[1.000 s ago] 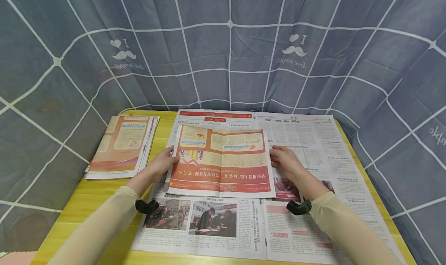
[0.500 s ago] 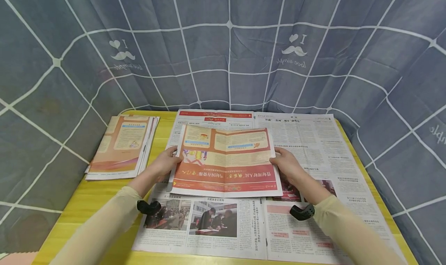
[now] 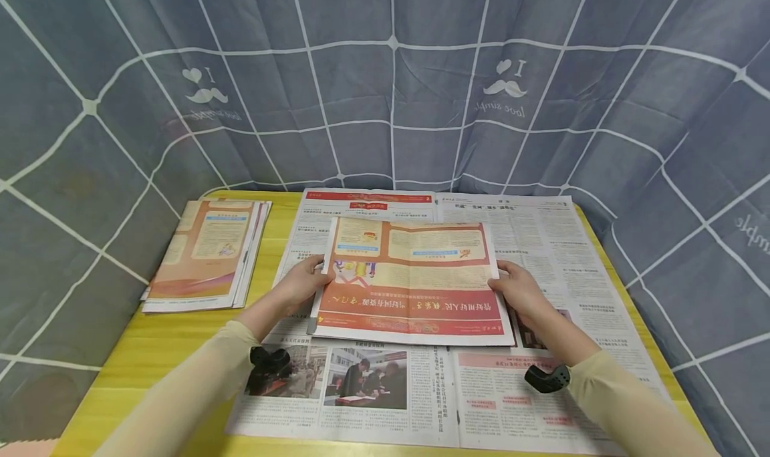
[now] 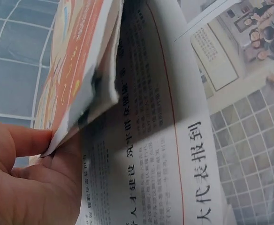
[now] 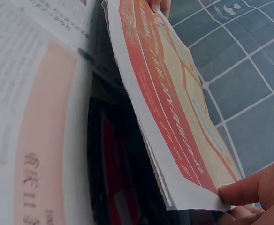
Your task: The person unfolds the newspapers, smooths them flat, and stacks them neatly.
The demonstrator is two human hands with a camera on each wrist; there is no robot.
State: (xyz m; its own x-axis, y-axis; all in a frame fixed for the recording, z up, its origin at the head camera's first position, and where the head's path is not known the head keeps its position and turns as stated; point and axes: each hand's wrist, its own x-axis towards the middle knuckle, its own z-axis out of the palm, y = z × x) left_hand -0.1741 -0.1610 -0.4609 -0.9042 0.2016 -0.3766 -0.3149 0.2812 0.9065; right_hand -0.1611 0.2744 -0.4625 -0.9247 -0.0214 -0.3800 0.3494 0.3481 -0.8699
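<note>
A folded newspaper [image 3: 415, 280] with a red and orange page on top is held up between both hands, above an open newspaper [image 3: 385, 423] spread on the table. At its left edge my left hand [image 3: 299, 284] pinches it, thumb on top and fingers beneath. My right hand [image 3: 522, 290] pinches the opposite edge in the same way. The left wrist view shows the thumb and fingers [image 4: 29, 145] closed on the paper's edge, with its layers parted a little. In the right wrist view the folded newspaper [image 5: 160, 108] is lifted clear of the sheets below.
A pile of folded newspapers [image 3: 204, 256] lies on the yellow table [image 3: 129, 377] at the back left. Behind and at both sides hangs a grey curtain [image 3: 361, 109] with white grid lines. A black band sits on each wrist.
Both hands have carried the folded newspaper to the right over the spread sheets, keeping hold of its two side edges. The pile at the left stays put.
</note>
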